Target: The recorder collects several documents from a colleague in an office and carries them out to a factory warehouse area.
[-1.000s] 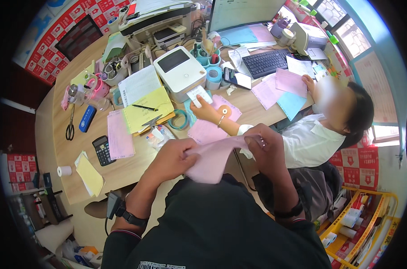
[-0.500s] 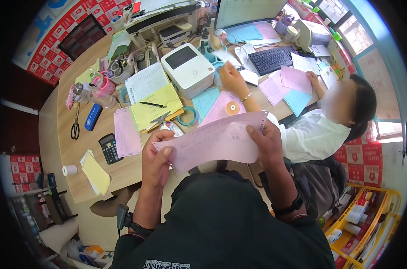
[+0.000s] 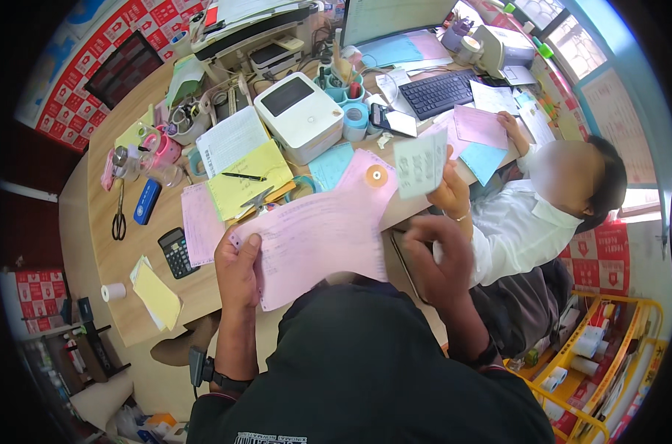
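My left hand [image 3: 237,268] pinches the left edge of a pink printed sheet [image 3: 317,248] between thumb and fingers. The sheet has punched holes along its sides and sags toward its free right side. Apart from that side, my right hand [image 3: 441,259] hangs in the air with loosely curled fingers, somewhat blurred and with nothing visible in them. Just beyond it, a co-worker's hand [image 3: 452,192] holds up a small pale-green slip [image 3: 420,164] with dark marks. The co-worker's other hand [image 3: 510,127] rests on pink papers [image 3: 478,124] on the desk.
On the wooden desk [image 3: 114,255] lie a calculator [image 3: 177,253], scissors [image 3: 119,212], a blue box [image 3: 148,201], yellow papers [image 3: 157,292] and a tape roll [image 3: 376,175]. A white label printer [image 3: 299,117] and a keyboard [image 3: 439,94] stand farther back. The co-worker sits close on my right.
My right hand has let go of the pink sheet, whose right side has swung left and down. The co-worker's raised hand has drawn back toward me and now holds up the pale-green slip.
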Motion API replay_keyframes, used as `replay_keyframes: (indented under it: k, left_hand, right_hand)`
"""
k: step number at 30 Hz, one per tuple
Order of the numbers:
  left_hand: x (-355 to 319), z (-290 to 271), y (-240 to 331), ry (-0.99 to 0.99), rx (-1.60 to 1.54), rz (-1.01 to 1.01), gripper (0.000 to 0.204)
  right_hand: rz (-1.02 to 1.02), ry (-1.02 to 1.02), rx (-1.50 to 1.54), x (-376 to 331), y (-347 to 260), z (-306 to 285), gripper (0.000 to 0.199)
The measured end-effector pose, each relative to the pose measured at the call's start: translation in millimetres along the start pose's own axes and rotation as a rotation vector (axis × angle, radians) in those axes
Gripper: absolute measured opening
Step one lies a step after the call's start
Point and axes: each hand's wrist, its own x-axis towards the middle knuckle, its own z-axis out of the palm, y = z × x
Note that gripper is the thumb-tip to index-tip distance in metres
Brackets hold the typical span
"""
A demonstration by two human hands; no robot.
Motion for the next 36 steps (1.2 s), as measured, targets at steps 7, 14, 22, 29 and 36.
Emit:
replay_keyframes:
  k: [7,14,22,29,36]
  left_hand:
    - [8.6,-14.7,-8.1,-0.042,0.122,0.006,0.037]
    - [5.2,21.8,7.1,-0.094,0.223,0.063,0.062]
    - [4.5,14.6,6.0,-0.165,0.419,0.104,0.044]
    - [5.1,25.0,27.2,-0.194,0.093,0.115,0.052]
    - [12.0,46.3,66.8,-0.272,-0.095,0.282,0.049]
  right_hand:
    - [-0.469,0.277,-0.376,13.1,-8.2,-42.1,0.052]
    - [-0.273,-0.004,-0.227,51.6,3.8,-72.4,0.053]
    - [-0.165,-0.262,-0.136,49.5,14.8,-79.0,0.023]
    - [0.003,-0.028,0.52,35.8,-2.7,-72.2,0.017]
    - [0.351,-0.188,1.321,-1.2,5.4,1.2,0.049]
